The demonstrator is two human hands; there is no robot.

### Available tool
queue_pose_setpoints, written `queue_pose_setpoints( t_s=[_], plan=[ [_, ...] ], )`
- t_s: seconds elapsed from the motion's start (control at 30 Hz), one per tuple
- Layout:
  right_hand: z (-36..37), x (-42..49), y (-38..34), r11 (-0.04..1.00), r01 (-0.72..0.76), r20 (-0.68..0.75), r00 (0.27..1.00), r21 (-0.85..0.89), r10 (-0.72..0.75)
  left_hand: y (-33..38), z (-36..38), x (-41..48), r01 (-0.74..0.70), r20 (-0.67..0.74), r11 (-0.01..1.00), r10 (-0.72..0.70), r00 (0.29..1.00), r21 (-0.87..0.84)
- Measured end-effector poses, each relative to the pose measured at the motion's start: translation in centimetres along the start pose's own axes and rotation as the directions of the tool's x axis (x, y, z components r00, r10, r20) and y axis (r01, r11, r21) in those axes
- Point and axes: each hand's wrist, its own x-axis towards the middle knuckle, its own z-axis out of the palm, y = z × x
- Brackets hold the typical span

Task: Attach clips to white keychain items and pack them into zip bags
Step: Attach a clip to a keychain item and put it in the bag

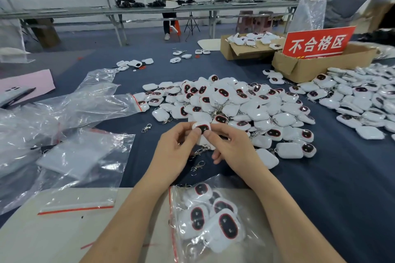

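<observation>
Two hands, the left hand (177, 145) and right hand (230, 145), share a narrow grip on one white keychain item (202, 129), held above the surface (320, 177) just before the pile (235, 102). A clip (198, 152) appears to hang beneath. Advisable: steady the item with the thumbs and confirm the clip is closed before moving it to the near zip bag (205, 220).

Blue-covered table (320, 177): keychain pile (235, 100), zip bags (85, 104), loose clips (146, 127), cardboard boxes (310, 68).

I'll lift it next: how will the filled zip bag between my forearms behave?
The filled zip bag will probably sag and shift: its film is wrinkled and the keychain items lie loose inside. The glossy film looks slippery. Its red-striped mouth may be unsealed; contents might spill.
</observation>
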Motion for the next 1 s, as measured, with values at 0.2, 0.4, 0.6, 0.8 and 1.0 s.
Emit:
queue_pose_setpoints(
  t_s=[0.2, 0.4, 0.6, 0.8, 1.0],
  plan=[
    [-0.11, 0.30, 0.31, 0.999, -0.037, -0.020, 0.999, 0.034, 0.038, -0.14, -0.29, 0.29, 0.006, 0.015, 1.000, -0.006, 1.000, 0.001],
    [-0.04, 0.49, 0.41, 0.997, -0.039, -0.023, 0.999, 0.071, 0.041, -0.02, -0.20, 0.38, 0.005, 0.041, 1.000, -0.003, 0.999, -0.026],
    [-0.01, 0.65, 0.46, 0.994, -0.082, -0.034, 0.996, 0.066, 0.084, 0.06, -0.23, 0.33, -0.008, 0.066, 0.999, 0.010, 0.998, -0.039],
    [0.05, 0.64, 0.55, 0.991, -0.094, -0.085, 0.991, 0.092, 0.102, 0.24, -0.36, 0.13, -0.051, 0.159, 0.999, 0.049, 0.986, 0.010],
    [0.04, 0.44, 0.85, 0.993, -0.071, -0.050, 0.996, 0.092, 0.076, -0.03, -0.25, 0.16, -0.035, 0.129, 0.999, 0.035, 0.991, 0.002]
  ],
)
